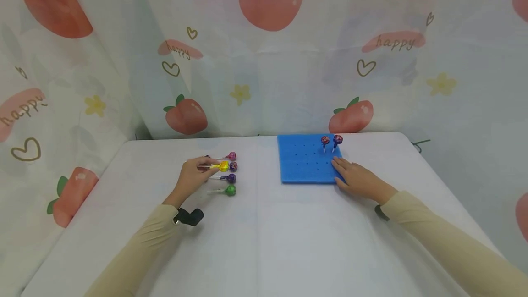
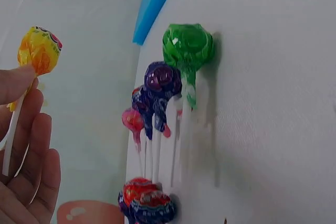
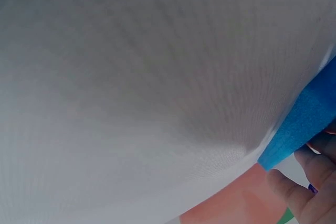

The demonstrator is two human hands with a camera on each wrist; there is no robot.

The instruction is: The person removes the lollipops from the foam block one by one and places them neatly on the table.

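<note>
My left hand (image 1: pixel 190 178) pinches a yellow-wrapped lollipop (image 2: pixel 42 51) between thumb and fingers, just below its head, with the white stick running down across the palm. Below and beside that hand lie several other lollipops, among them a green one (image 1: pixel 230 190), a purple one (image 1: pixel 231 178) and a pink one (image 1: pixel 231 156). Over on the right, my right hand (image 1: pixel 356 178) rests along the right edge of a blue foam board (image 1: pixel 288 174), fingers extended onto its top. Two dark red-and-purple lollipops (image 1: pixel 325 140) stand upright in the board's far right corner.
Rows of small holes mark the board's top. A white cloth covers the table (image 1: pixel 255 242), and a printed curtain (image 1: pixel 264 72) hangs behind its far edge. In the left wrist view, red-and-blue lollipop heads (image 2: pixel 149 205) lie near the stick ends of the others.
</note>
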